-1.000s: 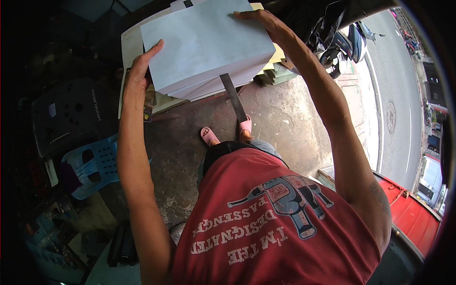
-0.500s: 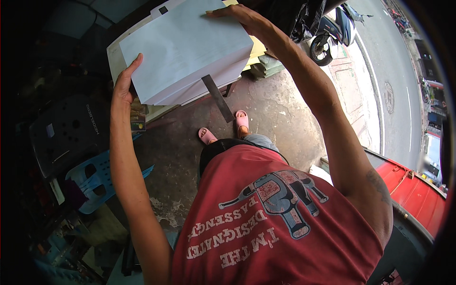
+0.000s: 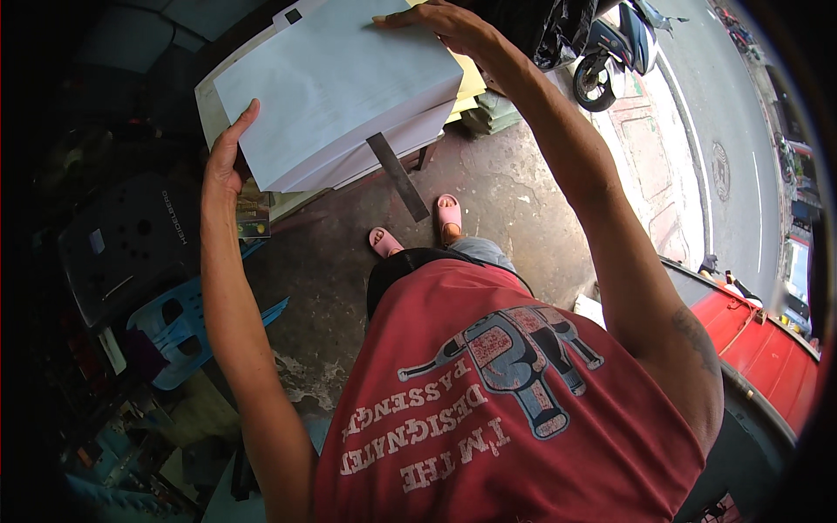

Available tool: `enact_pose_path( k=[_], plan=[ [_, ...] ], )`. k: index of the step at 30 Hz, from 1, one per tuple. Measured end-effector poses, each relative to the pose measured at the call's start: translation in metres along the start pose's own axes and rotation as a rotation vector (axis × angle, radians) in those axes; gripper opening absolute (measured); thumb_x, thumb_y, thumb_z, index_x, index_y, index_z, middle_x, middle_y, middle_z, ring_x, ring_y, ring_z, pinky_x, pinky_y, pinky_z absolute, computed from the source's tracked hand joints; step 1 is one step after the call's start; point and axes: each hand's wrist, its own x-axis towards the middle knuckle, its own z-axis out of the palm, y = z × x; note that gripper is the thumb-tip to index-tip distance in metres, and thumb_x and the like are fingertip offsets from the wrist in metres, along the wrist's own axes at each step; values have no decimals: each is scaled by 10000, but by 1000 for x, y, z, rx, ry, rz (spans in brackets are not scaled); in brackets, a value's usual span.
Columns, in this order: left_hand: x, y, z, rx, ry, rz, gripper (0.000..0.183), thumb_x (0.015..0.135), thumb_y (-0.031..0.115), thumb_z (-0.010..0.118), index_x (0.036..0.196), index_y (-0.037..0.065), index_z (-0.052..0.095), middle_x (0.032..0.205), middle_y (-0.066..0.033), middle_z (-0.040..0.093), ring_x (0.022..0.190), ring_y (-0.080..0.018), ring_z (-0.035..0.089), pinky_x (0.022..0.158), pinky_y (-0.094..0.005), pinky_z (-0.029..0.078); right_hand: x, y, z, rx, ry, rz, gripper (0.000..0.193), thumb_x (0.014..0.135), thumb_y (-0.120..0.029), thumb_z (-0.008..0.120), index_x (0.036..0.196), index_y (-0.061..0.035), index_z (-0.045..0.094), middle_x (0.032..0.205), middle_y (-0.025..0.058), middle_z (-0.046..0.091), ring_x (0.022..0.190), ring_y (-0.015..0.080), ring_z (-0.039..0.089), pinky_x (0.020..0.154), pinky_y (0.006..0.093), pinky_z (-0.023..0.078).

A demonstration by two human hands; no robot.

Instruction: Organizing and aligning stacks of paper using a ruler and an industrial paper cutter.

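Observation:
A thick stack of white paper [image 3: 336, 87] lies in front of me, its sheets slightly fanned at the near side. My left hand [image 3: 228, 155] grips the stack's left edge, thumb on the top sheet and fingers hidden by the side. At the far right corner my right hand [image 3: 440, 24] holds the same stack, its thumb lying on top and the other fingers mostly out of sight behind. A dark flat strip [image 3: 398, 177] juts out toward me from between the upper and lower paper.
Yellow sheets [image 3: 469, 85] and greenish bundles [image 3: 490, 117] sit right of the stack. A blue plastic chair [image 3: 179, 336] and a dark machine cover [image 3: 131, 240] stand at left. Outside on the right are a parked motorcycle [image 3: 602, 65] and a red panel [image 3: 741, 327].
Both hands keep their hold on the paper stack. The view has shifted slightly; hands and stack sit almost the same relative to each other.

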Motion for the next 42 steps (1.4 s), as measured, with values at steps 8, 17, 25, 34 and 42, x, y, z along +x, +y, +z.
enact_pose_path(
  k=[8, 17, 25, 34, 42],
  plan=[
    [2, -3, -2, 5, 1, 7, 765, 750, 455, 827, 1294, -14, 563, 1242, -146, 611, 1153, -234, 586, 982, -346, 458, 10, -33, -12, 790, 90, 901, 495, 939, -488, 547, 1193, -91, 698, 1366, 101, 588, 1339, 341, 446, 1075, 597, 338],
    [0, 1, 5, 3, 20, -14, 758, 739, 446, 836, 1287, -6, 570, 1238, -140, 612, 1158, -232, 578, 990, -345, 447, 8, -20, -1, 765, 91, 945, 350, 945, -366, 563, 1181, -156, 716, 1322, 39, 627, 1303, 260, 496, 1042, 560, 384],
    [8, -6, -10, -11, 17, -22, 758, 727, 439, 845, 1279, -5, 574, 1233, -135, 614, 1157, -232, 573, 1000, -347, 432, 19, -27, -5, 156, -116, 580, 349, 916, -230, 599, 1249, -150, 670, 1333, 41, 620, 1246, 216, 546, 1045, 376, 451],
    [8, -6, -6, 0, 10, -30, 777, 718, 453, 847, 1285, -2, 573, 1241, -139, 610, 1169, -241, 566, 1010, -353, 422, 12, -36, 15, 440, 229, 1068, 732, 713, -533, 783, 1262, -64, 657, 1248, 224, 627, 1230, 367, 547, 1020, 544, 390],
    [2, -6, -6, 20, 37, -23, 782, 722, 459, 841, 1288, -7, 570, 1255, -150, 602, 1179, -244, 560, 1012, -355, 420, 28, -66, -4, 804, 240, 1170, 379, 836, -220, 691, 1191, -89, 693, 1225, 109, 674, 1108, 240, 632, 975, 346, 494]
  ],
)
